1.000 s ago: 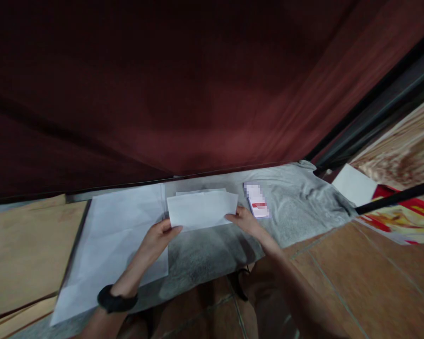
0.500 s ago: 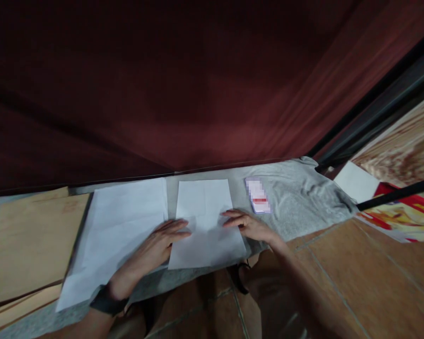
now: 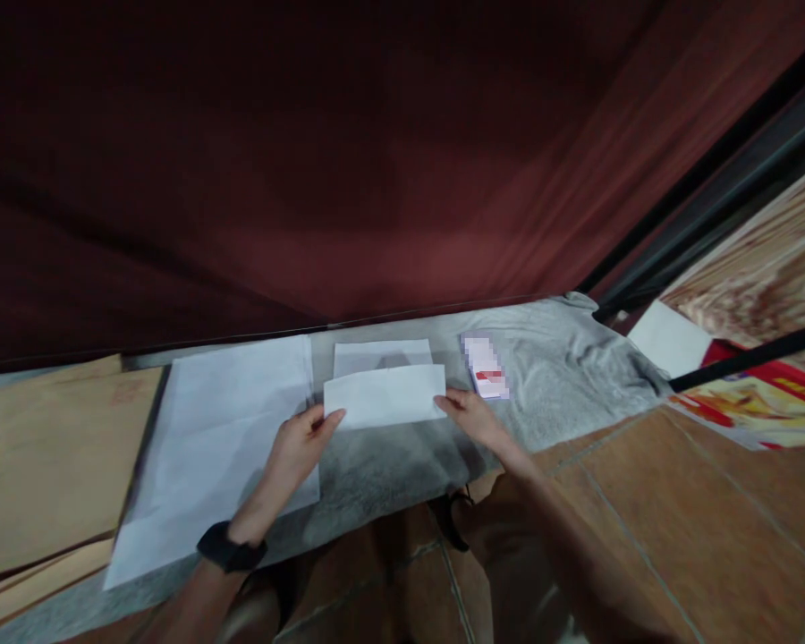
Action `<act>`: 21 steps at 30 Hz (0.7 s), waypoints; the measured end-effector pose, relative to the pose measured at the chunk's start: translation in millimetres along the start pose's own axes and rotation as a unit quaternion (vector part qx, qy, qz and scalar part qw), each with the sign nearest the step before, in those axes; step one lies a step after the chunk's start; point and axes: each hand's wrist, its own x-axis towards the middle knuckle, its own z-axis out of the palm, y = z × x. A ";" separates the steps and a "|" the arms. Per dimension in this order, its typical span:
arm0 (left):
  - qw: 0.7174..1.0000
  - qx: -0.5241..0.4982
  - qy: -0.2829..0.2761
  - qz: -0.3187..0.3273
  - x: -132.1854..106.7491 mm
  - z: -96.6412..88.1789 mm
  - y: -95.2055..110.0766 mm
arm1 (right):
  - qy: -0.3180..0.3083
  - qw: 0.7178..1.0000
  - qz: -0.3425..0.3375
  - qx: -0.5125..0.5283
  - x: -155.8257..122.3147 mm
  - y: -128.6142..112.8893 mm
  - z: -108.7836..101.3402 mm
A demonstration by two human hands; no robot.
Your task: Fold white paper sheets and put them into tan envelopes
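Observation:
A white sheet of paper [image 3: 384, 392] lies on a grey cloth [image 3: 563, 376] spread on the floor. Its near half is lifted and folded over toward the far edge. My left hand [image 3: 301, 443] pinches the folded sheet's left corner. My right hand [image 3: 470, 416] pinches its right corner. A dark band sits on my left wrist [image 3: 226, 547].
A larger stack of white paper [image 3: 221, 447] lies to the left. Brown envelopes [image 3: 46, 465] sit further left. A small white and red card pack [image 3: 487, 367] rests right of the sheet. A dark red curtain [image 3: 349, 161] hangs behind. Brown floor tiles [image 3: 684, 528] and printed sheets [image 3: 751, 402] are at right.
Half a second ago the sheet lay flat under both flat hands. Now both hands have lifted its near edge and folded it over toward the far edge.

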 end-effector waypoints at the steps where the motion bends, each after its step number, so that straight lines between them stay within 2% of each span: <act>1: 1.000 0.010 0.013 -0.003 2.0 1.3 1.9 | 0.009 1.000 0.011 -0.015 3.0 -2.2 1.5; 5: 0.997 0.065 0.031 -0.023 4.4 2.6 9.2 | 0.019 0.996 0.056 -0.060 8.3 -10.0 2.6; 10: 0.985 0.162 -0.003 -0.058 -1.7 2.3 15.1 | -0.013 0.992 0.064 -0.105 3.8 -16.5 2.1; 13: 0.969 0.231 -0.018 -0.083 -2.2 3.1 20.5 | -0.004 0.982 0.073 -0.171 3.1 -22.3 4.9; 21: 0.948 0.292 -0.041 -0.116 6.6 4.0 33.4 | 0.007 0.961 0.126 -0.246 8.7 -36.0 8.6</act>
